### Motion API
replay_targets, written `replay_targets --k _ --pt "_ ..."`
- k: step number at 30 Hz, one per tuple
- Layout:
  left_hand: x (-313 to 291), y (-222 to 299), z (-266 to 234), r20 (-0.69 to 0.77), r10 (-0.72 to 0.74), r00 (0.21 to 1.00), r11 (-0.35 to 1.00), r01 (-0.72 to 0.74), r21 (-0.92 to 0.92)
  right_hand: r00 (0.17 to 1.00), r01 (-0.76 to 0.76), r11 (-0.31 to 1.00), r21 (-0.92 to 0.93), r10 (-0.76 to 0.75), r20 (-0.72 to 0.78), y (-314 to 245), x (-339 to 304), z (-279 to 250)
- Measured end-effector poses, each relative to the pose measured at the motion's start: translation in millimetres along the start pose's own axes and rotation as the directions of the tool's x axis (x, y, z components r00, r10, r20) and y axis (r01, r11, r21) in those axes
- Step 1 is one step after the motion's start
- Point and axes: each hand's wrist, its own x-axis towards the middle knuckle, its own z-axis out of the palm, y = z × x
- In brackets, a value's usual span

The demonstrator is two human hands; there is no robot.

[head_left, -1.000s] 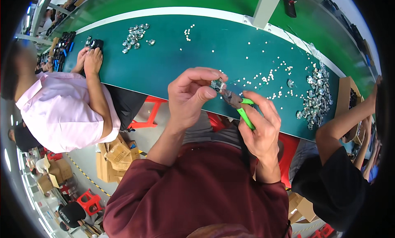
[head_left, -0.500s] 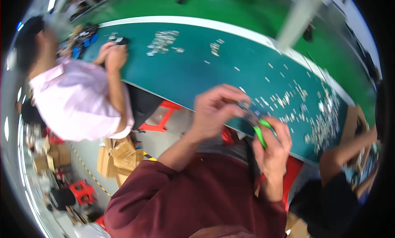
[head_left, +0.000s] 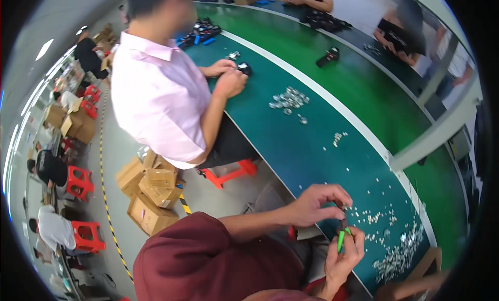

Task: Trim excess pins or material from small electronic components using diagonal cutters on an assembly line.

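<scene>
My right hand [head_left: 344, 257] is closed round the green-handled pliers [head_left: 341, 240]. Their dark jaws point up toward my left hand [head_left: 321, 206], whose thumb and fingers pinch a small shiny part at the tip of the jaws. Fingers cover most of that part, so its kind does not show. Both hands are above the near edge of the green-topped table [head_left: 275, 155]. Beyond them lie scattered small pale pieces [head_left: 375, 217], and a heap of shiny small parts [head_left: 400, 257] spreads to the right.
A co-worker in a pink shirt [head_left: 161, 98] handles a dark round object [head_left: 244, 68] at my left. Near that person lies a cluster of shiny round parts [head_left: 289, 99]. Cardboard boxes [head_left: 156, 184] and a red stool [head_left: 228, 172] stand on the floor. A grey post [head_left: 436, 127] rises beyond the table.
The view has swung left, so the co-worker and the aisle fill more of it. My hands appear lower and further right, still holding the pliers and the small part together.
</scene>
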Motion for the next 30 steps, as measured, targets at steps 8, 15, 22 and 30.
replay_targets --k 8,15,22,30 --pt "-3.6 7.1 -4.9 0.023 0.062 0.998 0.997 -0.063 0.040 1.000 0.008 1.000 0.025 -0.007 -0.024 1.3 -1.1 5.0" --pt "-5.1 10.2 0.0 0.022 0.042 0.999 0.999 -0.042 -0.035 0.997 -0.012 0.998 0.065 0.017 -0.073 5.8 -8.1 9.5" --pt "-10.3 20.5 6.7 -0.021 -0.006 1.000 1.000 0.005 -0.015 0.999 0.005 0.999 0.036 -0.003 -0.053 -0.5 -6.5 8.1" --pt "-11.1 25.7 7.4 -0.008 -0.060 0.998 0.998 0.060 -0.033 1.000 0.000 0.999 0.055 0.002 -0.030 -1.2 -3.7 6.1"
